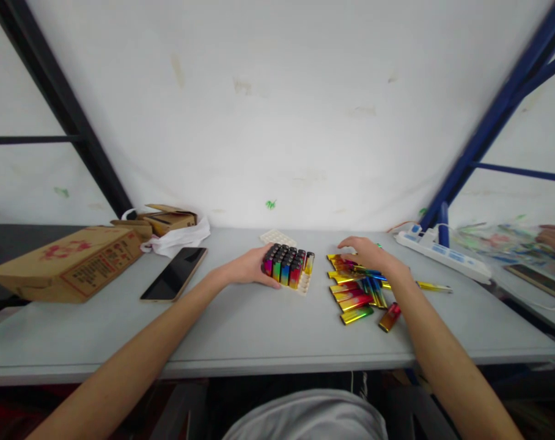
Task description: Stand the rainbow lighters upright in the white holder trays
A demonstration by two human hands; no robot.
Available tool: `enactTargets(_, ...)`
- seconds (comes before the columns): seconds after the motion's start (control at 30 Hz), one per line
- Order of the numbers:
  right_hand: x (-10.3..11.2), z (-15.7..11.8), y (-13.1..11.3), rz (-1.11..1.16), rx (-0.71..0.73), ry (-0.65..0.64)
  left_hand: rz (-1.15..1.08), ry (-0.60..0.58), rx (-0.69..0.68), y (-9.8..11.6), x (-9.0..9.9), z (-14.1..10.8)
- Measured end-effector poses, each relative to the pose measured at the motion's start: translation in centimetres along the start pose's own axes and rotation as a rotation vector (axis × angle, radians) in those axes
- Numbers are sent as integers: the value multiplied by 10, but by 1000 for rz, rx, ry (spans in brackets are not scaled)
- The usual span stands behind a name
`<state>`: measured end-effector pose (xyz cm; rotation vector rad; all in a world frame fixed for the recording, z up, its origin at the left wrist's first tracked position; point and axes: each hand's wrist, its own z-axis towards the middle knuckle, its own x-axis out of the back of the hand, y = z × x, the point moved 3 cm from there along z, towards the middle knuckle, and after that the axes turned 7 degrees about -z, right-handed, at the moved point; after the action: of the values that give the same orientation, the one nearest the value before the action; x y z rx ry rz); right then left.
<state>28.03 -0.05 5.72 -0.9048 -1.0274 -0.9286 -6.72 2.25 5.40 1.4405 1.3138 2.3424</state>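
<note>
Brown cardboard box: red print, illegible. Left hand curled round block of rainbow-metallic, black-topped lighters. Right hand half-open over loose shiny gold-and-red lighters, hiding some; grip cannot tell.

Lighters in tray on table; loose lighters right; phone left, carton farther left.

Pale grey cloth, softly creased and rounded along its upper edge, clothed the person at the bottom centre of the frame. The left forearm and right forearm were bare and slim.
</note>
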Motion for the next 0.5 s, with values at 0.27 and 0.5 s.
enactTargets(0.27, -20, 8, 12, -16, -55, -122, -13, 1, -14, 2, 0, 0)
enactTargets(0.5, -8, 11, -8, -5, -63, 117, -18, -3, -11, 2, 0, 0)
